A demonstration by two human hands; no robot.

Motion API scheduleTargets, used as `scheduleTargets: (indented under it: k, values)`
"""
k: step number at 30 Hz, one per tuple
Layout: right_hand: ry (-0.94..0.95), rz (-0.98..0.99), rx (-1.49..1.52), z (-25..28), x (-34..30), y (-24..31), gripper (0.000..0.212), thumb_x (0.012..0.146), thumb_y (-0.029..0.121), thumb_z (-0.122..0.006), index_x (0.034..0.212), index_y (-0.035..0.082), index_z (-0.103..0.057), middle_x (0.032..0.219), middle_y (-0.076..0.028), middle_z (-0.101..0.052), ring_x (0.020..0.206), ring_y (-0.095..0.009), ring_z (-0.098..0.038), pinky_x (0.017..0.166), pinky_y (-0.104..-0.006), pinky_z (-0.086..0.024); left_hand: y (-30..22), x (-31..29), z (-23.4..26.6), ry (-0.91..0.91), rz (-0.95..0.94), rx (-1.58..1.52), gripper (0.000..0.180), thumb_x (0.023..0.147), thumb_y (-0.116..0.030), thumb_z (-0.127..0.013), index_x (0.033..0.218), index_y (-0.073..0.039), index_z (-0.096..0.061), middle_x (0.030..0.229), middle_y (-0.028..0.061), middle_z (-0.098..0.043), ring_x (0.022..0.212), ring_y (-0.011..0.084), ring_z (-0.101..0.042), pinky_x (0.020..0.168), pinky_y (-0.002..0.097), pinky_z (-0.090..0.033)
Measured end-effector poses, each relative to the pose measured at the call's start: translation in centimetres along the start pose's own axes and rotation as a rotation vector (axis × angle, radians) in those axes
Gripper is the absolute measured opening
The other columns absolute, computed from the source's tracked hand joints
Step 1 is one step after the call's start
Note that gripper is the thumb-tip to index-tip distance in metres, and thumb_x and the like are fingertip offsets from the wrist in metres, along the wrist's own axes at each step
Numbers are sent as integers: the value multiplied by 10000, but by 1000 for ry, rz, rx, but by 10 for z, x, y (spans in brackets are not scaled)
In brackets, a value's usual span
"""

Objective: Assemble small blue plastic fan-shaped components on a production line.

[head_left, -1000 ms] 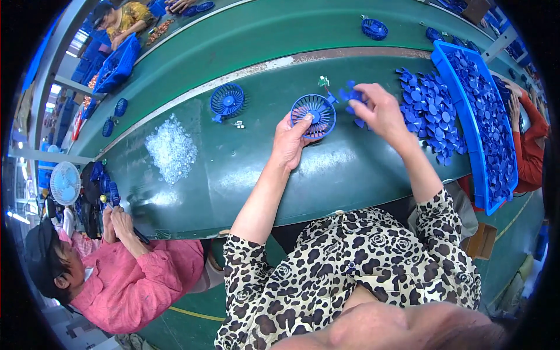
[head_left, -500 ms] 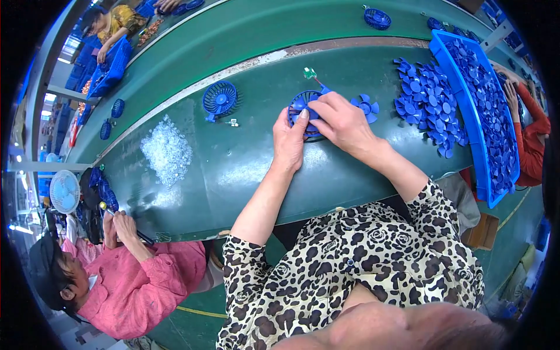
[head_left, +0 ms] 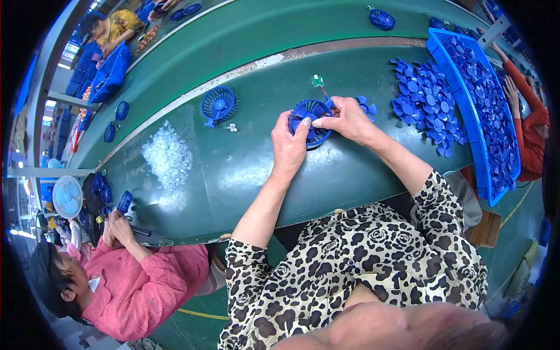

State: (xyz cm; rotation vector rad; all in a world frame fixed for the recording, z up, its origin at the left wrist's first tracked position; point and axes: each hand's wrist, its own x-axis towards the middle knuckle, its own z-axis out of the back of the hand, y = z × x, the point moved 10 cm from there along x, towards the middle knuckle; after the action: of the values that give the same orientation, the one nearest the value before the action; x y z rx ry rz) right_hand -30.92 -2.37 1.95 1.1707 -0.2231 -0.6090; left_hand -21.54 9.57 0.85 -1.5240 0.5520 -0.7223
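Over the table in front of me, a round blue fan housing (head_left: 318,140) is held between both hands. My left hand (head_left: 288,149) is closed around its left side, with the thumb on the middle. At the right edge, my right hand (head_left: 353,121) grips the same housing, its thumb reaching to the centre. Blue blades seem to sit inside, partly hidden by the thumbs. A small green circuit board (head_left: 317,80) sticks out beyond the housing on a thin red wire. Just past my right fingers lies a loose blue fan blade (head_left: 367,107), partly covered.
Left of my hands stand another blue fan housing (head_left: 219,104) and a pile of small clear pieces (head_left: 167,155). On the right are heaped fan blades (head_left: 430,105) and a blue tray (head_left: 461,111). A green conveyor (head_left: 280,32) runs beyond. A co-worker in pink (head_left: 146,286) sits left.
My right hand has shifted from over the hub to the housing's right edge, uncovering more of it. The circuit board has moved slightly right. At left, a blue housing now shows by the co-worker's hands.
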Motion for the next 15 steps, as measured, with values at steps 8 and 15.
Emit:
scheduleTargets:
  k: [8,15]
  values:
    - [-148,-37,480,64,106,-18,268,804,263,-747,856,15,-659,735,-39,-626,624,-106,-581,534,-220,-465,-52,30,75,-417,-455,994,564,817,-179,-667,1271,60,-434,1272,238,-486,1188,395,-441,1035,458,-336]
    - [-162,82,-4,98,40,5,356,794,166,-702,1067,-50,-625,859,-59,-661,749,-131,-624,607,-285,-501,-29,36,62,-225,-228,1374,356,802,-128,-648,1129,-22,-553,1053,131,-593,1068,306,-535,981,460,-373]
